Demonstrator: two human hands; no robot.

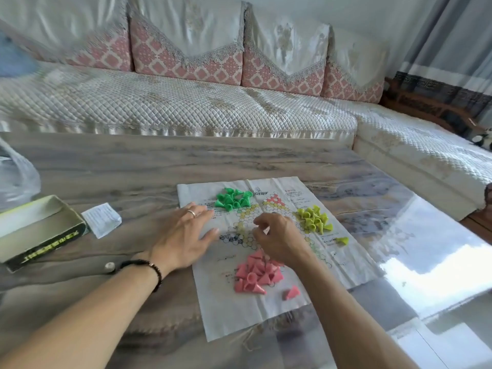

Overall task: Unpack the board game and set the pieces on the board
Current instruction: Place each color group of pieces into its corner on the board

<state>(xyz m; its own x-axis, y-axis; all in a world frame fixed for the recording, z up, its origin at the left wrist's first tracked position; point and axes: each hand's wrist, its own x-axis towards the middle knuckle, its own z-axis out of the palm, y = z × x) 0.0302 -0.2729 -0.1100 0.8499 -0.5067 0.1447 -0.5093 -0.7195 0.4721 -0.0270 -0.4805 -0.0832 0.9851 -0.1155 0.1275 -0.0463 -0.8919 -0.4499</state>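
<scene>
A paper game board (229, 310) printed with a hexagon star lies flat on the table. Three heaps of cone pieces sit on it: green (233, 199) at the top left, yellow-green (314, 218) at the right, pink (257, 271) near the bottom. One yellow-green cone (343, 240) and one pink cone (291, 292) lie apart from their heaps. My left hand (183, 233) rests flat on the board's left side, fingers spread. My right hand (279, 238) hovers over the board's centre, fingers curled, pinching a pink cone at its fingertips.
The open game box (40, 230) stands at the table's left edge, with a folded paper leaflet (101, 219) beside it. A clear plastic bag (16, 177) lies at the far left. A quilted sofa (186, 107) runs behind the table, whose right part is glossy and reflective.
</scene>
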